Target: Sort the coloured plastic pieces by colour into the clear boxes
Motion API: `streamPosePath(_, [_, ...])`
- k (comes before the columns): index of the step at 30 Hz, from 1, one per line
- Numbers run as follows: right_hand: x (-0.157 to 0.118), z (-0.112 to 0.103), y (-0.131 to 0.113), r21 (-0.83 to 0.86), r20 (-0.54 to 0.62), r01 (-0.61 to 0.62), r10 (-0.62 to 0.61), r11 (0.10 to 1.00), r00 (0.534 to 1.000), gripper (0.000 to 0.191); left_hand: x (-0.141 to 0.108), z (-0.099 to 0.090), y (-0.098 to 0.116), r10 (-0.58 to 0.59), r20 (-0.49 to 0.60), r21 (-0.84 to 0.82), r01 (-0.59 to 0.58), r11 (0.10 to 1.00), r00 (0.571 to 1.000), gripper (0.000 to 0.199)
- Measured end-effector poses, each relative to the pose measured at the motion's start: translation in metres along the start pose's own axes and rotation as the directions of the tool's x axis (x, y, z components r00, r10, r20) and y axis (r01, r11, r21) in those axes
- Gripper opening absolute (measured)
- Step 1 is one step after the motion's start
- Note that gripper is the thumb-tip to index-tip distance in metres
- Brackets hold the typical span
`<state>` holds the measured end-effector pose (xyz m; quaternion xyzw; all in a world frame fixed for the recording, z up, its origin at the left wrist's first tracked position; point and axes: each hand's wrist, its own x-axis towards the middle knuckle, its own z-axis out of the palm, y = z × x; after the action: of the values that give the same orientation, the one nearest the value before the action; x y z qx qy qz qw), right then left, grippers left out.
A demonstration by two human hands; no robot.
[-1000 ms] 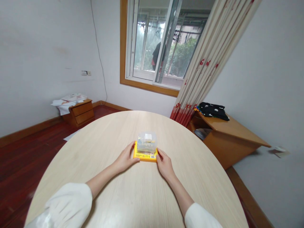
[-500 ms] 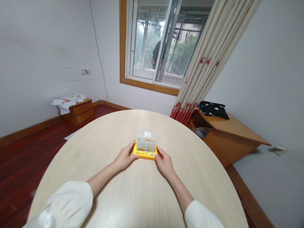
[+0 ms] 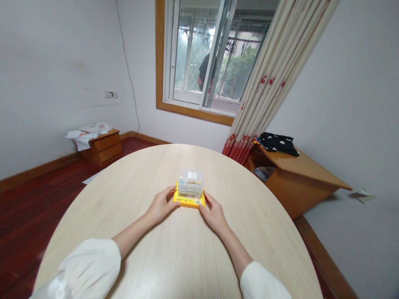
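Note:
A flat yellow box (image 3: 188,202) with printing and a barcode label lies in the middle of the round table (image 3: 174,257). On top of it stands a clear plastic container (image 3: 190,189) with a white label on its lid; what is inside cannot be made out. My left hand (image 3: 161,204) grips the yellow box at its left side, the thumb at the near corner. At the opposite side my right hand (image 3: 214,212) holds it the same way, thumb at the near right corner.
Papers cover a small wooden drawer cabinet (image 3: 107,147) at the left wall. To the right, a wooden desk (image 3: 314,170) bears dark folded cloth (image 3: 277,143). Behind the table hang a curtain (image 3: 262,91) and a window, with a person (image 3: 204,72) partly visible beyond the glass.
The whole view has shifted very slightly. Both hands keep their hold on the yellow box, and the clear container stays on top of it.

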<state>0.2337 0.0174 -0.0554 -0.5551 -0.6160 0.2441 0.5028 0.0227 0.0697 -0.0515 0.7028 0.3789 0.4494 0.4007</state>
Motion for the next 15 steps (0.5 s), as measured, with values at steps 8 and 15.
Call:
streamPosePath(8, [0.028, 0.018, -0.001, -0.018, 0.075, 0.019, -0.018, 1.000, 0.997, 0.059, 0.009, -0.009, -0.013, 0.059, -0.152, 0.190, -0.029, 0.981, 0.987, 0.048])
streamPosePath(15, [0.059, 0.058, -0.001, -0.088, 0.024, 0.040, -0.038, 0.995, 0.999, 0.050, 0.021, -0.030, -0.032, 0.046, -0.288, 0.205, 0.014, 0.979, 0.957, 0.042])
